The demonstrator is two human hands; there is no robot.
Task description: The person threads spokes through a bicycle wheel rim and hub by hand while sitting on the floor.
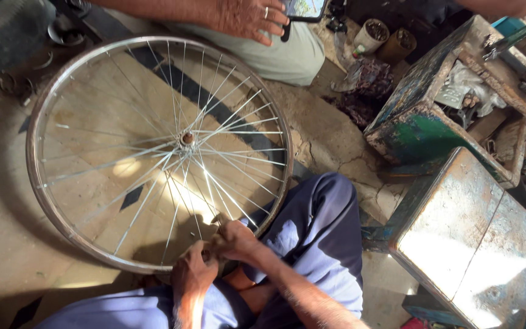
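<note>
Both hands work at six o'clock on the bicycle wheel [156,152] lying flat on the floor: my left hand [193,274] clenched at the rim, my right hand [234,240] pinching a spoke. I judge a slip could bend that thin spoke. Whatever the fingers hold is hidden. At twelve o'clock, another person's hand [248,18] is cut off.

Both hands [214,259] grip spokes at the bicycle wheel [156,149] rim.
</note>
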